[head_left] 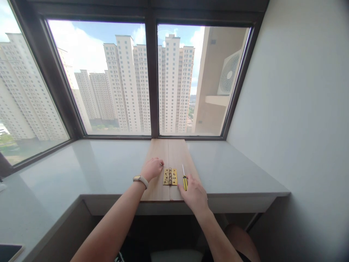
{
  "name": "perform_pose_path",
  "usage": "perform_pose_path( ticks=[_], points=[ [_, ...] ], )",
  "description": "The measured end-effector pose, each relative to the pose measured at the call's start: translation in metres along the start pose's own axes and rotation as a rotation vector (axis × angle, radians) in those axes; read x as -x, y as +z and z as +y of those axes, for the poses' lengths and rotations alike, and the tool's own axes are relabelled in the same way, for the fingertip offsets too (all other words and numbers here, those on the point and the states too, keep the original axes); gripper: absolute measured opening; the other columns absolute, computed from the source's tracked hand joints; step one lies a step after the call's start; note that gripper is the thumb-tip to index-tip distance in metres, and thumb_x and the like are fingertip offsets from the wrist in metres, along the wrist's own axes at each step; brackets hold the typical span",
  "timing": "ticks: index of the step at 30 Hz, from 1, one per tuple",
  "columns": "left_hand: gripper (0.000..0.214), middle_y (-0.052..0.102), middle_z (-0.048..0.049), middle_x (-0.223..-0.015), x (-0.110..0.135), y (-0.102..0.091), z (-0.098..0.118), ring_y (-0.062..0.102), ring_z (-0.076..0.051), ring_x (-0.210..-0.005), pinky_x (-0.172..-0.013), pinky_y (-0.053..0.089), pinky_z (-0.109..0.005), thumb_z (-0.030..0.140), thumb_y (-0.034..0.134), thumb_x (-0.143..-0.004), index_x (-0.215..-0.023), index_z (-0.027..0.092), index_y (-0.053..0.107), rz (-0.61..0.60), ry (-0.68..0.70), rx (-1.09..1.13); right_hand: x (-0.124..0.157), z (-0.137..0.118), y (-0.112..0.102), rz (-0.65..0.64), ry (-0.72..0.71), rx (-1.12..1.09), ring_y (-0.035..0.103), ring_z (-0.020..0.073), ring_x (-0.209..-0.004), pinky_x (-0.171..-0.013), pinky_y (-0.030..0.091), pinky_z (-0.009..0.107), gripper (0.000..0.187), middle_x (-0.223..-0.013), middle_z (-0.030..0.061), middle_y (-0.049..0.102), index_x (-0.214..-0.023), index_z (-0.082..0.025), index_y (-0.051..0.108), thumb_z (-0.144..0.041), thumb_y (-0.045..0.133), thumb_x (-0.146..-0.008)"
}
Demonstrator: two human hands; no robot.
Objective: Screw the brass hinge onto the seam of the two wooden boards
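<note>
A brass-coloured hinge (166, 177) lies unfolded on two pale wooden boards (158, 149), its knuckle along the seam between them. My left hand (152, 169), with a watch on the wrist, is just left of the hinge, fingers bent together. At its fingertips shows a small shiny metal piece that looks like a screw (161, 165). My right hand (195, 193) is on the right board, thumb stretched to the hinge's lower right corner and fingers apart. Between thumb and forefinger lies a yellow-and-black screwdriver (185, 183), its shaft pointing toward the window.
The boards rest across a white counter (218, 163) and reach from its front edge to the window frame (154, 91). A white wall (300, 109) stands to the right. At the lower left, a dark flat object (10, 251) lies on the counter.
</note>
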State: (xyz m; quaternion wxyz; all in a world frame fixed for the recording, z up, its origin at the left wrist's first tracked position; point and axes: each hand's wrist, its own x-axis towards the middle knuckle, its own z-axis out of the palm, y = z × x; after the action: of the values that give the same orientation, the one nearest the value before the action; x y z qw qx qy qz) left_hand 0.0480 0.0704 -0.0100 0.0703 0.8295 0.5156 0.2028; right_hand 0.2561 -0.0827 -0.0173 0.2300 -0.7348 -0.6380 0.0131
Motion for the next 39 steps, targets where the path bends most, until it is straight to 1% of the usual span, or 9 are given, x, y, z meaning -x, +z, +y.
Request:
perform_pose_path(
  ticks=[8, 10, 16, 20, 23, 27, 31, 35, 39],
  points=[
    [0.032, 0.068, -0.0134, -0.108, 0.015, -0.009, 0.001, 0.061, -0.029, -0.108, -0.097, 0.045, -0.042, 0.04, 0.055, -0.091, -0.11, 0.017, 0.069, 0.075, -0.062, 0.1, -0.009, 0.001, 0.002, -0.031, 0.052, 0.034, 0.069, 0.0259, -0.092, -0.076, 0.044, 0.033, 0.022, -0.1, 0.0116, 0.072, -0.106, -0.021, 0.059, -0.038, 0.049, -0.097],
    [0.044, 0.068, -0.0133, -0.112, 0.022, -0.011, 0.006, 0.06, -0.03, -0.11, -0.098, 0.046, -0.041, 0.05, 0.063, -0.085, -0.114, 0.017, 0.068, -0.005, -0.007, 0.161, -0.015, 0.003, 0.001, -0.042, 0.065, 0.049, 0.069, 0.0254, -0.09, -0.074, 0.044, 0.033, 0.018, -0.099, 0.0114, 0.072, -0.101, -0.021, 0.06, -0.035, 0.049, -0.097],
    [0.124, 0.054, -0.0142, -0.142, 0.024, -0.013, 0.02, 0.037, -0.037, -0.142, -0.113, 0.037, -0.043, 0.063, 0.089, -0.046, -0.152, 0.019, 0.04, -0.293, 0.116, 0.236, -0.03, 0.012, -0.001, -0.047, 0.049, -0.003, 0.068, 0.0234, -0.088, -0.07, 0.042, 0.03, 0.025, -0.094, 0.0078, 0.071, -0.096, -0.022, 0.058, -0.046, 0.055, -0.094],
    [0.13, 0.05, -0.0138, -0.142, 0.013, -0.011, 0.02, 0.047, -0.037, -0.133, -0.112, 0.039, -0.045, 0.057, 0.092, -0.042, -0.155, 0.024, 0.035, -0.383, 0.11, 0.262, -0.032, 0.024, -0.005, -0.054, 0.054, -0.161, 0.066, 0.0214, -0.08, -0.067, 0.042, 0.029, 0.032, -0.084, 0.0037, 0.068, -0.102, -0.023, 0.059, -0.053, 0.057, -0.09],
    [0.126, 0.051, -0.0116, -0.136, 0.01, -0.011, 0.021, 0.05, -0.036, -0.128, -0.109, 0.041, -0.046, 0.053, 0.093, -0.043, -0.154, 0.027, 0.036, -0.402, 0.111, 0.286, -0.03, 0.026, -0.009, 0.046, 0.019, -0.224, 0.064, 0.0198, -0.079, -0.071, 0.043, 0.029, 0.029, -0.086, 0.0039, 0.066, -0.101, -0.022, 0.059, -0.049, 0.057, -0.091],
    [0.119, 0.054, -0.0106, -0.131, 0.02, -0.017, 0.027, 0.042, -0.038, -0.132, -0.109, 0.038, -0.05, 0.05, 0.093, -0.047, -0.151, 0.026, 0.041, -0.306, 0.211, 0.297, -0.026, 0.013, -0.011, 0.181, -0.084, -0.228, 0.063, 0.0212, -0.089, -0.081, 0.044, 0.03, 0.02, -0.096, 0.007, 0.066, -0.094, -0.02, 0.062, -0.038, 0.054, -0.093],
    [0.11, 0.046, -0.01, -0.142, 0.04, -0.022, 0.035, 0.038, -0.038, -0.133, -0.11, 0.036, -0.054, 0.042, 0.092, -0.054, -0.15, 0.03, 0.041, -0.068, 0.309, 0.314, -0.021, -0.01, -0.003, 0.1, -0.121, -0.261, 0.066, 0.0242, -0.095, -0.085, 0.044, 0.032, 0.024, -0.107, 0.0122, 0.069, -0.107, -0.017, 0.066, -0.033, 0.052, -0.094],
    [0.106, 0.041, -0.0085, -0.148, 0.056, -0.023, 0.042, 0.037, -0.036, -0.135, -0.112, 0.037, -0.053, 0.026, 0.09, -0.058, -0.15, 0.034, 0.039, 0.035, 0.368, 0.317, -0.023, -0.029, 0.011, -0.012, -0.015, -0.337, 0.068, 0.0272, -0.099, -0.081, 0.045, 0.033, 0.038, -0.106, 0.0147, 0.072, -0.128, -0.014, 0.06, -0.03, 0.05, -0.095],
    [0.1, 0.037, -0.0083, -0.152, 0.065, -0.024, 0.046, 0.041, -0.035, -0.137, -0.114, 0.039, -0.051, 0.018, 0.083, -0.064, -0.152, 0.036, 0.037, 0.054, 0.402, 0.355, -0.025, -0.034, 0.023, -0.042, 0.064, -0.417, 0.07, 0.0256, -0.093, -0.077, 0.046, 0.031, 0.025, -0.097, 0.0115, 0.075, -0.112, -0.017, 0.066, -0.023, 0.055, -0.09]
  ],
)
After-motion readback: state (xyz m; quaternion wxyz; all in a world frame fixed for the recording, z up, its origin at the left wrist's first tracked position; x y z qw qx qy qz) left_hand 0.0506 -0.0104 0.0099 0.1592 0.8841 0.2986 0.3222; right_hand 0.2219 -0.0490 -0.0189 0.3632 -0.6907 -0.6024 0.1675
